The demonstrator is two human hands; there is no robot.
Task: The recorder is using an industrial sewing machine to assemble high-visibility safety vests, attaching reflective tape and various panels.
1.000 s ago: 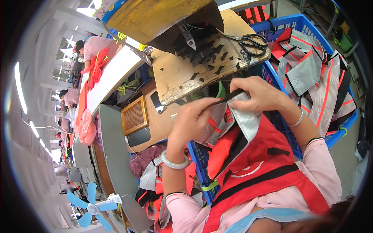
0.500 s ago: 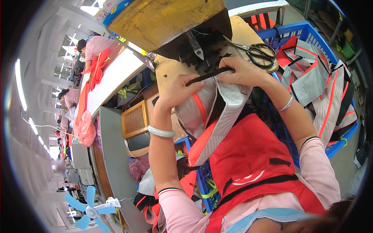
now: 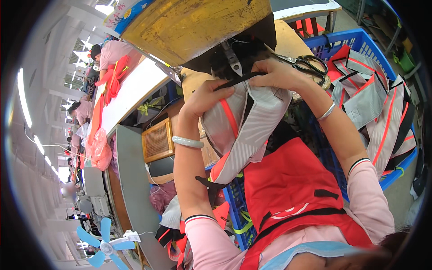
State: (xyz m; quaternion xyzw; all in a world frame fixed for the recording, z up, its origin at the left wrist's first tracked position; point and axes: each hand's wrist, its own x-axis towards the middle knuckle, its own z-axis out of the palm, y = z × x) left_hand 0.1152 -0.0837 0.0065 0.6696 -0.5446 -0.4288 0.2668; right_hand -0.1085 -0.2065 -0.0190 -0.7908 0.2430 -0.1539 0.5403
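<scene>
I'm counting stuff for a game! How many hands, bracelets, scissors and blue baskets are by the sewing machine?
Hands: 2, left hand and right hand, both gripping the grey and orange cloth piece
Bracelets: 2, pale bracelet and silver bracelet
Scissors: 1
Blue baskets: 2, big basket and lower basket
Total: 7

One head-worn fisheye view looks steeply down and close over the sewing machine (image 3: 202,31) at upper centre, forearms rising from the lower edge, workshop rows bending away at far left.
</scene>
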